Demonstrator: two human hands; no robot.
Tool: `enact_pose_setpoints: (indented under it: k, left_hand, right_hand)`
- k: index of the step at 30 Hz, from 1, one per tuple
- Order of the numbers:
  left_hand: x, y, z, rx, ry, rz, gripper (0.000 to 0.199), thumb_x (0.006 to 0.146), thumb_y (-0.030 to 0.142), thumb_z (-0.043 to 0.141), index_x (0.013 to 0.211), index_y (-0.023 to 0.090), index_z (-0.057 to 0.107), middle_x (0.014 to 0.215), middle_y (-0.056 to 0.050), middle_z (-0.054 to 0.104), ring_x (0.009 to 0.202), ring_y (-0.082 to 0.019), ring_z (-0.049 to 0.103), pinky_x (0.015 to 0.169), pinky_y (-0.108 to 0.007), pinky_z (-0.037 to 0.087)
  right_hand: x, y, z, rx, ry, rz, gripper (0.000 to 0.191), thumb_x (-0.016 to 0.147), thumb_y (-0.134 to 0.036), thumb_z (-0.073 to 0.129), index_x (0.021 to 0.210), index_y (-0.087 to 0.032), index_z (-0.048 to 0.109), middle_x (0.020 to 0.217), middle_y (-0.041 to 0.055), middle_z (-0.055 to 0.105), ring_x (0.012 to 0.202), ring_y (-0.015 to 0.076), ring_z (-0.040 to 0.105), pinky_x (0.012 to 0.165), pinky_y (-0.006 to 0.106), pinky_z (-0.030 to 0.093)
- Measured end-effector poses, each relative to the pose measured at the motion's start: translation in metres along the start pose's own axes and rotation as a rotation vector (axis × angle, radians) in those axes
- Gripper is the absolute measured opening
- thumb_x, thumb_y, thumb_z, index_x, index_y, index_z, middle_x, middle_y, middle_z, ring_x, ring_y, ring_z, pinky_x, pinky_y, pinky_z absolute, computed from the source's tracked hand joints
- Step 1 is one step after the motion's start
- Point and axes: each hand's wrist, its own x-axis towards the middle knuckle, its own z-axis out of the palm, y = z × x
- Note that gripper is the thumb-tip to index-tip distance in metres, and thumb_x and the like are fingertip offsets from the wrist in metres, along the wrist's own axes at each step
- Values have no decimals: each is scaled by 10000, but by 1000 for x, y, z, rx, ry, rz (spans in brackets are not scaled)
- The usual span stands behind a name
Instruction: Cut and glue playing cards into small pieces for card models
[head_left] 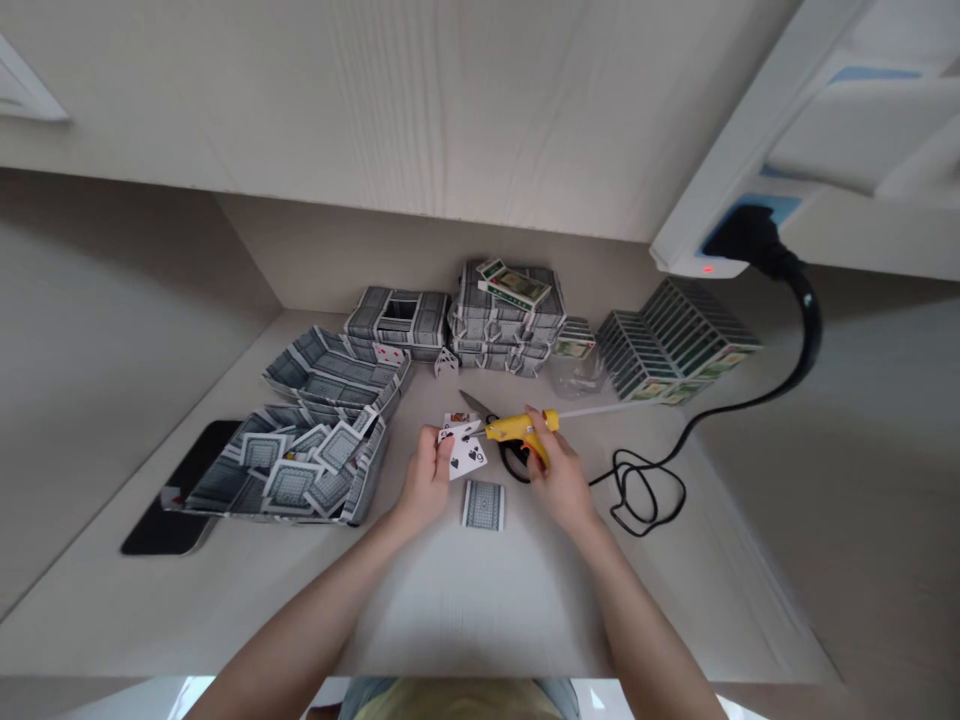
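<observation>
My left hand (pixel 426 478) pinches a playing card (pixel 466 455), face up and showing black spades. In my right hand (pixel 561 482) is a yellow hot glue gun (pixel 517 428), my fingers wrapped round its handle; its nozzle points left and reaches the card's face. A white glue stick (pixel 607 409) sticks out behind the gun. Just beyond the held card, another face card (pixel 456 419) is partly covered. Scissors (pixel 475 404) lie behind the gun, their black handles partly hidden under it. Nearer to me, a card (pixel 484 505) rests face down on the table.
At left, an open card-covered box (pixel 360 490) of loose cards stands over a black phone (pixel 161 528). Behind are another open box (pixel 330 375), a box with an opening (pixel 397 318), stacked card-covered cases (pixel 506 310) and card packs (pixel 675 335). A black cord (pixel 697 415) runs from the power strip (pixel 694 262).
</observation>
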Motion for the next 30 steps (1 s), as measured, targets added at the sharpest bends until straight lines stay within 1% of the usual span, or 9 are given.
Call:
enact_pose_setpoints:
  k: [9,11,15,18,21,23,25,27,30]
  left_hand:
    - [2,-1,-2,22,-3,-1,160,834,359,375,756,221,358,584,42,493,524,-124,490,494,-222,353]
    - [3,-2,-2,11,-2,-9,158,834,361,374,764,221,358,597,40,497,527,-124,489,495,-222,357]
    - [4,-3,-3,26,47,-6,183,834,383,378,766,212,376,635,31,516,559,-123,498,515,-221,363]
    - [5,-3,-5,46,90,22,200,834,393,384,773,203,402,655,27,523,584,-117,496,538,-215,367]
    - [6,-3,-7,27,98,48,214,844,394,367,788,196,424,665,26,515,596,-109,484,544,-205,364]
    - [5,-4,-9,7,44,66,224,852,392,350,789,192,431,655,29,503,580,-102,469,528,-198,356]
    - [4,-5,-11,31,-46,113,238,856,385,340,764,188,435,629,31,485,557,-98,452,511,-196,344]
    - [2,-7,-12,103,-144,220,255,859,365,337,721,181,444,608,25,472,553,-100,445,518,-205,338]
    - [-1,-9,-11,195,-302,447,247,865,304,335,716,170,479,621,6,491,576,-105,458,555,-222,340]
  right_hand:
    - [1,4,-1,27,20,57,606,735,-111,406,1327,-224,345,1058,88,579,887,180,586,793,314,466]
    - [3,7,-3,2,25,133,590,738,-149,426,1320,-217,356,1008,84,603,830,181,601,750,305,475]
    - [8,18,-11,-173,55,378,615,733,-278,490,1318,-168,340,828,80,649,694,219,617,638,310,470]
    - [9,28,-16,-231,79,501,670,722,-388,511,1303,-118,317,902,131,646,764,261,620,656,333,458]
    - [9,36,-15,-232,107,557,691,721,-450,501,1280,-88,311,977,181,616,835,284,606,696,358,447]
    - [9,40,-13,-237,134,550,707,720,-453,502,1278,-70,299,1007,207,593,869,297,592,716,378,438]
    - [9,43,-11,-243,167,515,727,719,-441,510,1285,-47,278,1040,233,568,892,306,579,729,392,431]
    - [8,46,-12,-248,199,478,733,722,-425,514,1291,-37,262,1053,240,559,890,303,574,731,394,428]
    - [7,50,-19,-315,207,454,682,732,-400,520,1279,-57,298,1015,212,582,875,294,567,727,389,422]
